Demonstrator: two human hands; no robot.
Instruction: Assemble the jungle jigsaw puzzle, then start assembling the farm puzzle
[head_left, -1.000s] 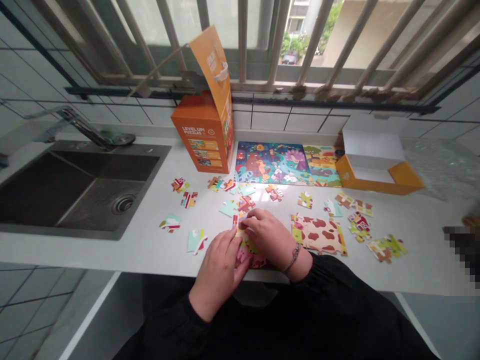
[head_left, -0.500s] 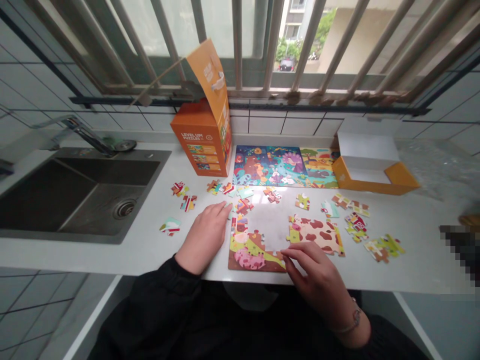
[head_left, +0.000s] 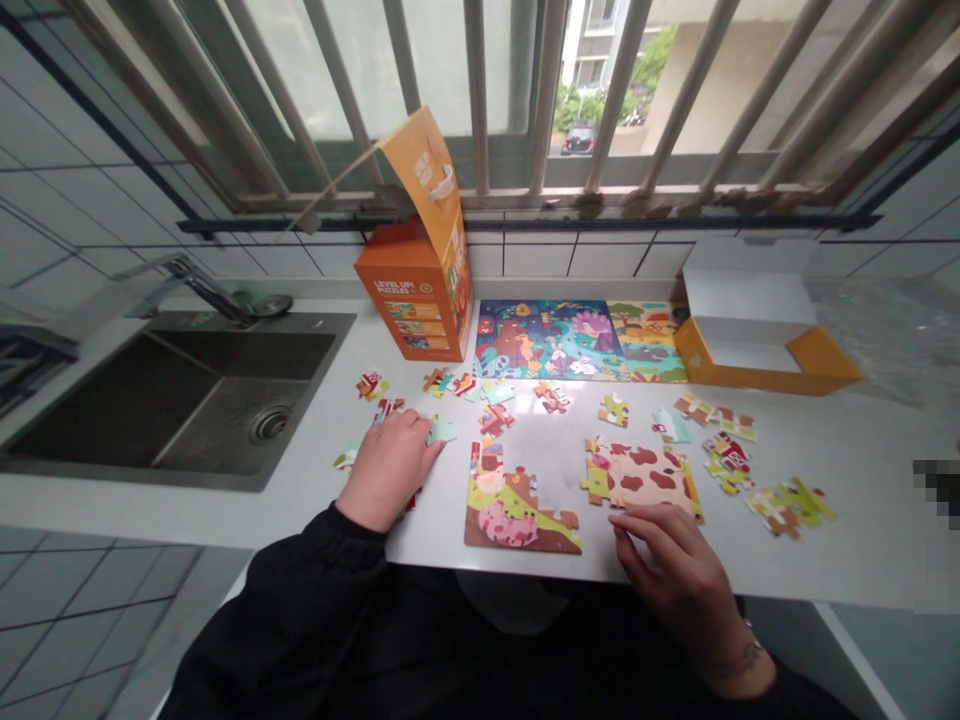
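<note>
My left hand lies palm down over loose jigsaw pieces left of the pig section, its thumb out to the side. A pale teal piece shows at its thumb and forefinger; a red piece peeks out beyond the knuckles, and others are partly covered. My right hand hovers at the lower edge of the joined cow section, thumb and forefinger slightly apart with nothing visible between them. Between the hands rests the joined pig section, apart from the cow section.
Behind the loose pieces stand an orange puzzle box with its lid up and an opened yellow box. A finished puzzle lies between them. More loose pieces are at the right. A sink is on the left.
My left hand has moved left, away from the pig section, and the pale teal piece has shifted left too. My right hand has drawn off the pig section toward the right.
</note>
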